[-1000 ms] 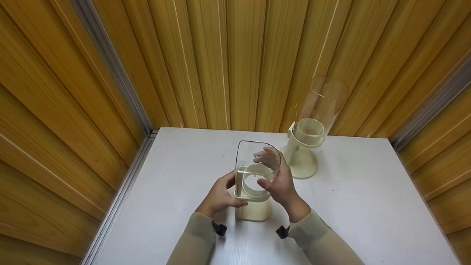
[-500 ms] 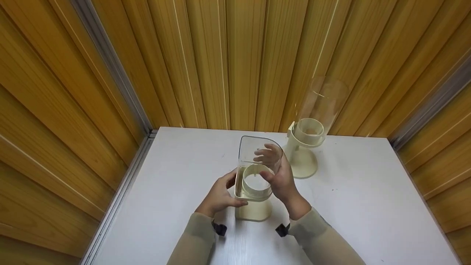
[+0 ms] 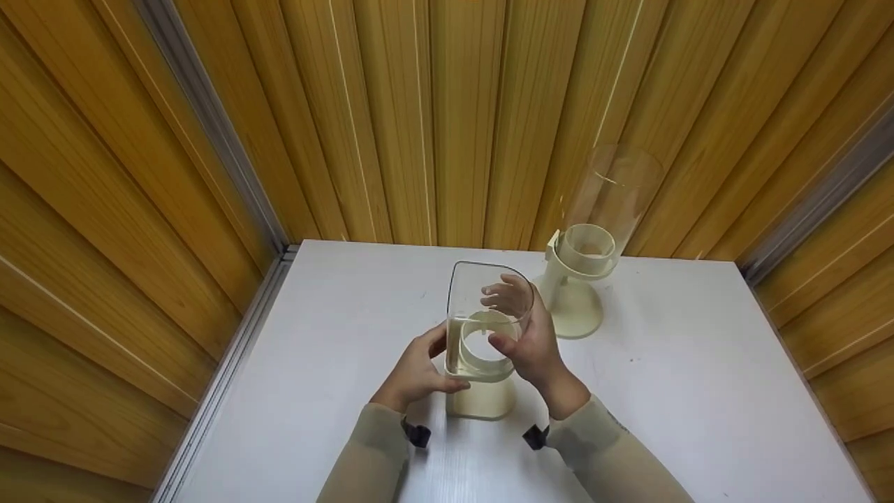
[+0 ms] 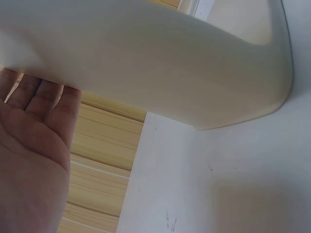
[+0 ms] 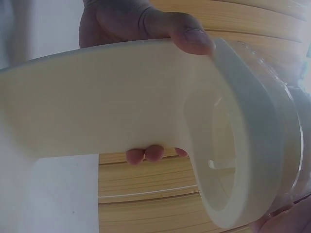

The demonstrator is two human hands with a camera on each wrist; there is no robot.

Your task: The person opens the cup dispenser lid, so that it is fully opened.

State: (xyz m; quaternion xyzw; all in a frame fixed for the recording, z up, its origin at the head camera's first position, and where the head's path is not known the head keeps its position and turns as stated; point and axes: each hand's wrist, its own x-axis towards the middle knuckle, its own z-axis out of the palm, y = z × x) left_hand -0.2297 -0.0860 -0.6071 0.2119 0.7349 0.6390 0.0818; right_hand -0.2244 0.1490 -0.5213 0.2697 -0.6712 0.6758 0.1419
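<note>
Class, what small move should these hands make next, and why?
Probably press the clear cover gently down with the right hand: that hand holds its side, the left hand grips the cream stand beneath, and full seating can't be confirmed.

- The near stand (image 3: 482, 400) is at the middle of the table (image 3: 335, 300), between the person's hands.
- On top of it, a cover (image 3: 475, 290) surrounds a ring (image 3: 482, 365).
- The left hand (image 3: 418, 367) is at the stand's left, under the ring's level.
- The right hand (image 3: 536, 347) is at the cover's right, some fingers behind its wall.
- Behind and right, the far stand (image 3: 578, 311) rests near the table's back edge, bearing a tube (image 3: 614, 185) around its own ring.
- Panelled walls (image 3: 398, 140) rise behind and at both sides.
</note>
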